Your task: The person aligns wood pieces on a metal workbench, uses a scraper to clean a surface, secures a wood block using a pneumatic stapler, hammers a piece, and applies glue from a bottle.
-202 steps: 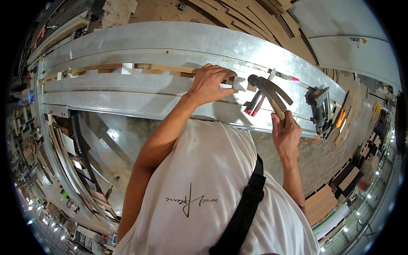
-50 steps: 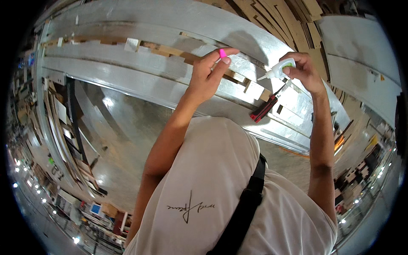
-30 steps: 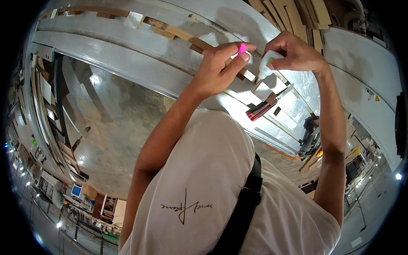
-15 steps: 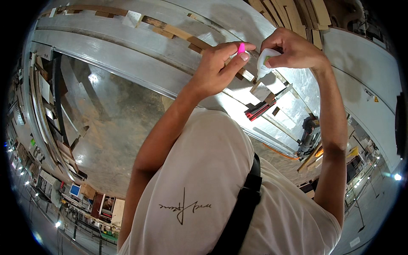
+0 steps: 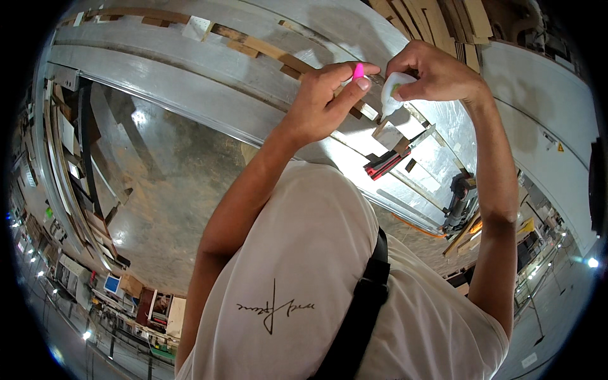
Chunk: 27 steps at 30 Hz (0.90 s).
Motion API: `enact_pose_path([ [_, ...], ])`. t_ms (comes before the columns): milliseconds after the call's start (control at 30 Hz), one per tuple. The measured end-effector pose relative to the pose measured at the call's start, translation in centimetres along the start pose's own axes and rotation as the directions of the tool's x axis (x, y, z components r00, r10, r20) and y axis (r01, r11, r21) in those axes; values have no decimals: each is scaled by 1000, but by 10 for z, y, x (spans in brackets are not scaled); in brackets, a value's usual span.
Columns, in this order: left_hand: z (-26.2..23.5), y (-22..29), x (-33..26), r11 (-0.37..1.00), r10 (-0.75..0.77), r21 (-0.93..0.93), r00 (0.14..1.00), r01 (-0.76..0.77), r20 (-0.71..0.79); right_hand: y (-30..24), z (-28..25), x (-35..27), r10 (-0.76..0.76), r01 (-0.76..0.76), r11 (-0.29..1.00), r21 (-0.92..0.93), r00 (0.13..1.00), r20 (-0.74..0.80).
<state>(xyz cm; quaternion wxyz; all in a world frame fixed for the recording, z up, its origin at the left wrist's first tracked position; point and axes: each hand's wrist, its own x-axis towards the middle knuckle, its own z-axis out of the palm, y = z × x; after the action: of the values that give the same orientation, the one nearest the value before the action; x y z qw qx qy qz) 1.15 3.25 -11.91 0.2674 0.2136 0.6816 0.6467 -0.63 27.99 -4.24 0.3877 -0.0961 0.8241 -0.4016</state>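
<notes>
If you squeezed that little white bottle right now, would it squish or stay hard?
The white bottle probably squishes a bit: it looks like soft plastic, pinched in the right hand. It seems light, held by fingertips alone. Nozzle down, it may drip onto the wood pieces.

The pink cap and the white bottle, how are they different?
The pink cap is tiny and bright, pinched at the left hand's fingertips; the white bottle is bigger and pale, gripped in the right hand with its tip pointing down. Both are held above the metal bench.
</notes>
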Motion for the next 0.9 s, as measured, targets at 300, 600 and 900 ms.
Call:
enact_pose_path([
  [300, -2, 0, 0, 1000, 4, -30, 999, -3, 49, 58, 3, -56, 42, 44, 934, 355, 972, -232],
  [600, -6, 21, 2, 997, 70, 26, 994, -68, -88, 72, 142, -123, 232, 596, 417, 687, 661, -714],
  [900, -13, -31, 25, 316, 430, 788, 820, -529, 378, 44, 234, -136, 500, 791, 254, 556, 385, -776],
])
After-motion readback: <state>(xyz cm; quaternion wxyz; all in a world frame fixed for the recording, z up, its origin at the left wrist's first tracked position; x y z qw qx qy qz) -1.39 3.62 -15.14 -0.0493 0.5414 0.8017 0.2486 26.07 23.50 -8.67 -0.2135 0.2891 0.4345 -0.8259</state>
